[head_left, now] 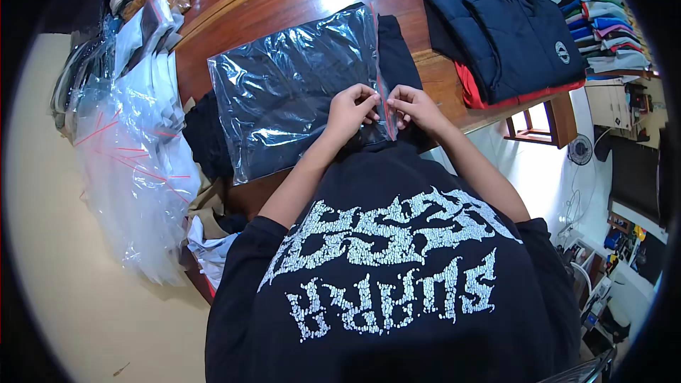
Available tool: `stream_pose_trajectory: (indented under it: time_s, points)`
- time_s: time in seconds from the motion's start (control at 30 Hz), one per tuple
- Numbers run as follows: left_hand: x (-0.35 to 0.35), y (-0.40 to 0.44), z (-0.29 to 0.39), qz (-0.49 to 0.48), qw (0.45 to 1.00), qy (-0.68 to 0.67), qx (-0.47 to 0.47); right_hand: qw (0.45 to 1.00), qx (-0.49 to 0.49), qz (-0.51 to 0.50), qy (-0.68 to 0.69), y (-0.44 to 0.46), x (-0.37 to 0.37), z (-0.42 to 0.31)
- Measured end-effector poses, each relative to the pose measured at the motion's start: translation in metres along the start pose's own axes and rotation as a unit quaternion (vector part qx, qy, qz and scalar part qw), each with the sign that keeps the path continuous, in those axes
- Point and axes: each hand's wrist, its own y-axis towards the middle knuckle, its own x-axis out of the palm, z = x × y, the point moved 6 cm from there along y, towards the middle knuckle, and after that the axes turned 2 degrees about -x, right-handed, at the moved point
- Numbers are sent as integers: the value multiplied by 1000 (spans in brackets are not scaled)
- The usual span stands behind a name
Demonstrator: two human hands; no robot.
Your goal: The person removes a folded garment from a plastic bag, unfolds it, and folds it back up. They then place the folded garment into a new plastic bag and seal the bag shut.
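A clear zip bag (284, 92) with a dark folded garment inside lies flat on the wooden table in front of me. Its red-edged zip strip (379, 64) runs along the right side. My left hand (352, 112) pinches the bag's opening edge near its lower end, thumb against fingers. Just across the strip, my right hand (415, 108) pinches the same edge from the right. Another dark cloth (399, 46) shows beyond the bag's open side, partly under it.
Many empty clear bags with red strips (135, 163) hang over the table's left edge. Folded navy jackets (507, 35) lie on red cloth at the right. A stack of coloured garments (606, 28) stands farther right, near a fan (580, 149). Dark folded clothes are at the upper left.
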Motion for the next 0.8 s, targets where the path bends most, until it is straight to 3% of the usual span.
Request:
stream_pose_trajectory:
  time_s: [0.8]
  points:
    - [0, 2, -6, -4, 1000, 8, 27, 1000, -16, 12, -2, 0, 0, 2]
